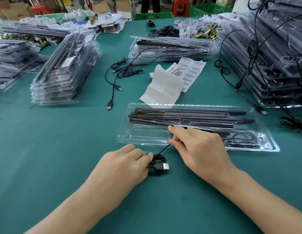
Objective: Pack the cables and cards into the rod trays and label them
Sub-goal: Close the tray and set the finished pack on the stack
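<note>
— Where is the cable?
— My left hand (pixel 125 164) grips the coiled USB cable (pixel 159 159) on the mat (pixel 62 149). My right hand (pixel 199 149) pinches its free strand, up and right of the coil. The rod tray (pixel 125 122), long axis left to right, lies just beyond both; its empty pocket (pixel 149 135) is nearer the left.
— Hidden?
— Most of the coil, under my left hand.

Green crates (pixel 153 15), red stool (pixel 180 7), brass hardware (pixel 207 33) (perhaps latches)
</note>
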Tool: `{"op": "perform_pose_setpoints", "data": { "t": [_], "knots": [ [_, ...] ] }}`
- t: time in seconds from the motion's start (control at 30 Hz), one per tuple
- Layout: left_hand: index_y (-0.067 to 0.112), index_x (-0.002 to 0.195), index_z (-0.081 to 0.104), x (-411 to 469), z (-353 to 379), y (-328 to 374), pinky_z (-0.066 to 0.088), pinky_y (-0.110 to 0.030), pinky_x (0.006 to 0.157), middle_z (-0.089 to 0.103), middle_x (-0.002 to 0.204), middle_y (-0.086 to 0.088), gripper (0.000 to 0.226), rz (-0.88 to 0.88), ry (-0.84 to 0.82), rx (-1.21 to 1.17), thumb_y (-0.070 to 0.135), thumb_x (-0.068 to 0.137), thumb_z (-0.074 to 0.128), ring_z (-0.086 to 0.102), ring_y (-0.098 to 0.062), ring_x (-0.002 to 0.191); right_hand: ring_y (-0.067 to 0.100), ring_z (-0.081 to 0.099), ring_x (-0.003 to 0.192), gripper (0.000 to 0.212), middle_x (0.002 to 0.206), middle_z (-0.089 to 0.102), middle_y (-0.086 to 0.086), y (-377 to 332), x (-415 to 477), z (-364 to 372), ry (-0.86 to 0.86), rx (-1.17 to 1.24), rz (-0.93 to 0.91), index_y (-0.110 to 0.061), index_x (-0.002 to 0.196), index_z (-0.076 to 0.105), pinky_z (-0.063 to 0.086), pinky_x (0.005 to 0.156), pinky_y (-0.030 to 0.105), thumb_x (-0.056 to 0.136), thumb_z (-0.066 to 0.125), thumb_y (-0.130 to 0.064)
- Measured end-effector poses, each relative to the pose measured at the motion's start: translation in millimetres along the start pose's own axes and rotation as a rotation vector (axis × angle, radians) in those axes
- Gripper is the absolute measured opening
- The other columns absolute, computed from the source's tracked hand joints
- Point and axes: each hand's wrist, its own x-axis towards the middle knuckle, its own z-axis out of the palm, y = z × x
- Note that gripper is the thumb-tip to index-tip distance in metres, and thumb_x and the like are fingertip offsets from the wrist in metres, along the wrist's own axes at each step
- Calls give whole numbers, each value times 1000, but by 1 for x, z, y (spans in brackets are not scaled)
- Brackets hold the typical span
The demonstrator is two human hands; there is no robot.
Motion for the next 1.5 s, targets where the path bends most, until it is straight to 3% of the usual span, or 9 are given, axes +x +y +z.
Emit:
{"op": "perform_pose_setpoints", "data": {
  "t": [0.43, 0.5, 0.6, 0.87, 1.0, 1.07, 1.17, 1.37, 1.5],
  "knots": [
    [10, 79, 59, 2, 4, 8, 44, -29, 47, 53, 80, -4, 34, -49, -150, 2, -9, 58, 78, 50, -21, 62, 26, 61, 68, 28, 79, 63, -7, -2, -3, 1, 2, 52, 2, -9, 102, 68, 56, 64, 43, 102, 51, -30],
    [11, 75, 58, 3, -1, 10, 31, -26, 44, 52, 74, -4, 17, -28, -165, 62, -6, 76, 54, 45, -18, 54, 23, 63, 68, 24, 81, 66, -7, -4, -3, 0, 6, 29, 2, -9, 104, 70, 54, 59, 39, 100, 57, -29],
    [11, 71, 57, 5, -7, 12, 18, -24, 44, 51, 69, -5, 51, -51, -160, 102, -4, 83, 10, 33, -15, 45, 19, 64, 72, 21, 83, 67, -9, -7, -2, -5, -24, 29, 19, -11, 104, 70, 53, 61, 35, 97, 60, -28],
    [12, 71, 56, 15, -10, 12, 16, -25, 40, 48, 62, -4, 29, -70, -242, 162, -7, 54, 68, 34, -15, 38, 15, 62, 113, 53, 120, 70, -6, -13, 1, -29, -155, 97, -41, -22, 113, 69, 47, 94, 33, 90, 53, -68],
    [16, 74, 46, 16, -13, 7, 16, -27, 42, 48, 66, -4, 35, -21, -168, 153, -4, 87, 20, 38, -17, 42, 16, 53, 79, 37, 87, 57, -8, -26, 2, -33, -178, 46, -228, -24, 100, 70, 44, 71, 33, 89, 66, -60],
    [15, 75, 48, 14, -12, 5, 15, -27, 42, 43, 66, -2, 20, -1, -149, 137, -5, 78, 51, 25, -15, 46, 17, 52, 69, 25, 75, 54, -7, -30, 2, -29, -163, -27, -279, -23, 88, 68, 46, 61, 34, 87, 77, -46],
    [18, 76, 40, 9, -10, 4, 24, -27, 38, 30, 71, 3, 59, -16, -191, 55, -10, 43, 81, 18, -15, 53, 20, 53, 70, 18, 79, 58, -3, -32, 3, -23, -91, -53, -280, -18, 82, 67, 46, 59, 35, 89, 78, -31],
    [15, 97, 53, -1, -9, -9, 42, -32, 59, 51, 83, 6, 5, -177, -132, -318, 20, 100, 54, 46, -14, 64, 23, 65, 84, 7, 100, 73, 0, -38, -5, -6, 137, -27, -260, -14, 88, 74, 51, 65, 36, 93, 73, -10],
    [25, 113, 54, -6, -2, -10, 48, -28, 80, 63, 105, 17, 29, -315, -99, -601, 43, 102, 34, 61, -6, 92, 22, 69, 96, 9, 110, 75, 1, -42, -6, 3, 193, -59, -275, -12, 89, 74, 52, 77, 35, 93, 71, -5]
  ]
}}
